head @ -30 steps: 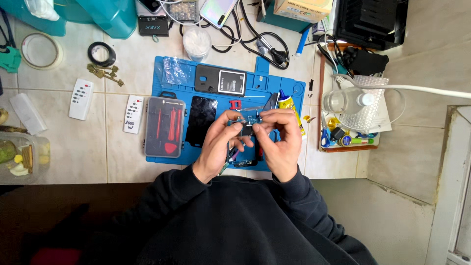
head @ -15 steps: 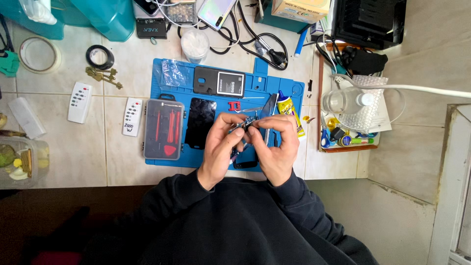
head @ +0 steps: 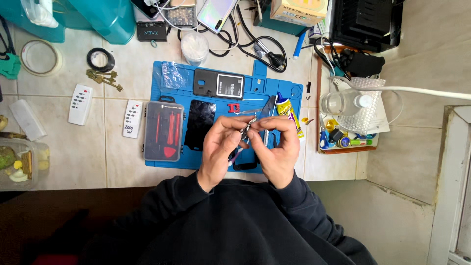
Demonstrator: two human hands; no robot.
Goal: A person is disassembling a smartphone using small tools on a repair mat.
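Observation:
My left hand and my right hand meet over a blue work mat. The fingertips of both pinch a small shiny metal part between them. A thin purple-tipped tool pokes out under my left palm. A dark phone lies on the mat beneath my hands, mostly hidden. A black phone screen lies just left of my left hand. A phone back with its battery lies farther up the mat. Steel tweezers, a small red clip and a yellow glue tube lie just beyond my fingers.
A clear case of red tools sits on the mat's left edge. Two white remotes, keys and a black tape roll lie left of the mat. A wooden tray with a clear bottle stands right. Cables cross the back.
Both hands have moved slightly up the mat and closer together, with the fingertips re-gripping the small metal part. Nothing else on the table has moved.

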